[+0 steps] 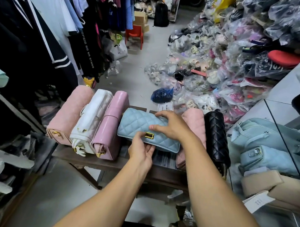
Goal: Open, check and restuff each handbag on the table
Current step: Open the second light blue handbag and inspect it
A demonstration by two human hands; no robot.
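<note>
A light blue quilted handbag [139, 122] with a gold clasp [149, 135] lies tilted over the middle of the dark wooden table [113, 163]. My left hand [142, 151] grips its near edge from below, thumb on the flap beside the clasp. My right hand [171, 125] lies curled over the top right of the bag, fingers bent round its far edge. To the left stand a pale pink bag [68, 114], a white bag [91, 117] and a glossy pink bag [109, 128]. To the right are a pink quilted bag [195, 122] and a black quilted bag [216, 137].
Clothes hang on a rack [53, 40] along the left. A big heap of plastic-wrapped shoes [230, 55] fills the right and back. Light blue and beige bags [267, 151] are piled at the right beside a white counter. A red chair [134, 34] stands far back.
</note>
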